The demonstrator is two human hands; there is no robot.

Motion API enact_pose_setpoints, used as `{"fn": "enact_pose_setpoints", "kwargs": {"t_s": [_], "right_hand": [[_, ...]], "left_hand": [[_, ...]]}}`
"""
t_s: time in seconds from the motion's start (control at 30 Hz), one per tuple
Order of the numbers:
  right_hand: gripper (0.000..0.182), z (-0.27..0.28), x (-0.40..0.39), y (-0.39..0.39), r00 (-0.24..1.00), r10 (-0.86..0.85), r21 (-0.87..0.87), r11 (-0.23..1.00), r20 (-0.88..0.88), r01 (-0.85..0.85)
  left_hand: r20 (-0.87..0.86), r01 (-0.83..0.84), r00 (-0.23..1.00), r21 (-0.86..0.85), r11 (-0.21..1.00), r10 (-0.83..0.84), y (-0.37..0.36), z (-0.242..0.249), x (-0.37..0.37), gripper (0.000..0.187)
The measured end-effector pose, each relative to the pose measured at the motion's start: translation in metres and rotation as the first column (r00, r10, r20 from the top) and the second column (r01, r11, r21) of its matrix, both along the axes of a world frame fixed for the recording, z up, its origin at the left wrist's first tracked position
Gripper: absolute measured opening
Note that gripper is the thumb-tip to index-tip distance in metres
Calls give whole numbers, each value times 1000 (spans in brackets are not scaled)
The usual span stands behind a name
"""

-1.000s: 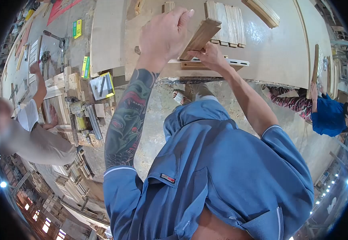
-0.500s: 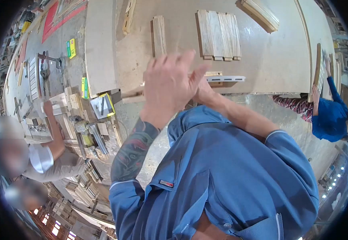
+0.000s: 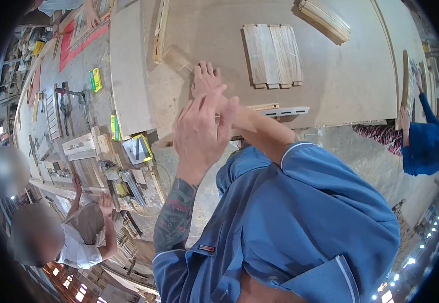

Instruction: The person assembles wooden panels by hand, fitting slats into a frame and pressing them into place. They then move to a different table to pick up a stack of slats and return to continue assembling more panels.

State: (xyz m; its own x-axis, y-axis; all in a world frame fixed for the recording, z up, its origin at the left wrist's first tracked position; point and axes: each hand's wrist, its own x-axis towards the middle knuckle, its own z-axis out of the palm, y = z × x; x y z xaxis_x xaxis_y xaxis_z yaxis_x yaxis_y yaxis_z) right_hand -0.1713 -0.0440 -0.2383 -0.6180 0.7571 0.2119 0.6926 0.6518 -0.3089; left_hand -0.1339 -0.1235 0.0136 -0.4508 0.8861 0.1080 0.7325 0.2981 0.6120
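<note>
My left hand (image 3: pixel 200 132), on the tattooed arm, is open with fingers apart and nothing visible in it. It overlaps my right wrist in the view. My right arm crosses to the left, and my right hand (image 3: pixel 207 80) is over the board tabletop (image 3: pixel 330 86). From its fingers a motion-blurred wooden slat (image 3: pixel 178 59) slants up and left; the grip itself is partly hidden. Several wooden slats (image 3: pixel 272 55) lie side by side further right. Near the front edge are a white slotted strip (image 3: pixel 289 111) and a thin wooden strip (image 3: pixel 263 106).
A bundle of slats (image 3: pixel 325 20) lies at the back right, and a long wooden strip (image 3: pixel 161 30) at the back left. A co-worker in blue (image 3: pixel 424 146) stands at right. Another person (image 3: pixel 80 245) works at lower left beside tools and a yellow-edged box (image 3: pixel 138 148).
The single slat left of the row has left its place and now appears tilted by my right hand. That hand has reached out leftward. My left hand has come slightly nearer my body.
</note>
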Motion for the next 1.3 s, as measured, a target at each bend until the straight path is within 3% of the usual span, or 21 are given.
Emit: {"fn": "enact_pose_setpoints", "kwargs": {"t_s": [0.07, 0.1, 0.13, 0.17, 0.2, 0.23, 0.3, 0.4, 0.5, 0.53, 0.57, 0.63, 0.73, 0.77, 0.83, 0.97, 1.0, 1.03, 1.1, 1.17, 1.3], "right_hand": [[53, 14, 3, 17, 988, 135, -427, 900, 75, -91], [53, -15, 7, 32, 988, 130, -421, 903, 78, -85], [46, -69, 18, 55, 959, 126, -588, 767, -254, -256], [38, -98, 37, 68, 836, 39, -661, 593, -548, -461], [38, -14, 87, 75, 841, 42, -664, 594, -539, -455], [25, 91, 110, 58, 910, -101, -643, 738, -403, -203], [25, 119, 154, 58, 792, -195, -765, 467, -579, -444], [29, 98, 188, 50, 798, -67, -755, 379, -599, -535], [26, 89, 193, 39, 872, 32, -786, 418, -489, -456], [27, 89, 193, 35, 869, 82, -716, 530, -489, -453], [27, 91, 196, 35, 868, 81, -719, 526, -490, -454], [32, 110, 201, 35, 926, 260, -683, 625, -273, -377], [32, 100, 209, 29, 950, 238, -685, 659, -203, -311], [32, 95, 209, 28, 950, 240, -687, 657, -199, -310], [31, 93, 199, 23, 908, 106, -757, 519, -405, -397], [25, 75, 203, 29, 943, 259, -764, 559, -209, -323], [20, 102, 203, 21, 867, 267, -636, 595, -420, -491], [20, 92, 202, 20, 868, 264, -642, 589, -422, -491], [23, 75, 201, 14, 780, 426, -392, 690, -459, -608], [27, 82, 200, 11, 805, 396, -387, 725, -442, -570], [31, 87, 204, 31, 817, 449, -483, 659, -363, -577]], "left_hand": [[-57, -40, 998, -62, 997, 37, 1, 2, 3, 39], [-55, -35, 998, -56, 998, 32, 1, 1, 3, 39], [-99, -30, 995, -50, 998, 25, 1, -1, 1, 39], [-139, -27, 990, -48, 999, 20, 1, -4, 1, 38], [-129, -28, 991, -45, 999, 22, 1, -4, 1, 38], [-137, -34, 990, -57, 998, 26, 2, -2, 2, 38], [-141, -40, 990, -77, 996, 29, 2, -3, 1, 38], [-152, -31, 988, -99, 995, 16, 3, -3, 0, 40], [-116, -56, 992, -123, 991, 42, 1, -4, 1, 44], [-124, -58, 991, -104, 993, 45, 0, -5, 1, 46], [-133, -60, 990, -86, 995, 48, -1, -5, 1, 47], [-106, -53, 993, -88, 995, 43, -4, -5, 1, 47], [-104, -48, 994, -32, 998, 45, -4, -9, 1, 48], [-138, -47, 989, 21, 999, 50, -2, -11, 1, 50], [-132, -67, 989, 17, 998, 68, 1, -10, 1, 49], [-118, -103, 988, -1, 995, 102, -1, -10, 3, 45], [-118, -103, 988, -13, 995, 100, 0, -9, 3, 45], [-94, -110, 990, -36, 993, 107, 0, -6, 3, 45], [-73, -117, 991, -63, 991, 113, 0, -1, 3, 45], [-7, -93, 996, -161, 983, 93, 3, 4, 1, 50], [-115, -27, 993, -117, 993, 13, 26, 3, 15, 51]]}}
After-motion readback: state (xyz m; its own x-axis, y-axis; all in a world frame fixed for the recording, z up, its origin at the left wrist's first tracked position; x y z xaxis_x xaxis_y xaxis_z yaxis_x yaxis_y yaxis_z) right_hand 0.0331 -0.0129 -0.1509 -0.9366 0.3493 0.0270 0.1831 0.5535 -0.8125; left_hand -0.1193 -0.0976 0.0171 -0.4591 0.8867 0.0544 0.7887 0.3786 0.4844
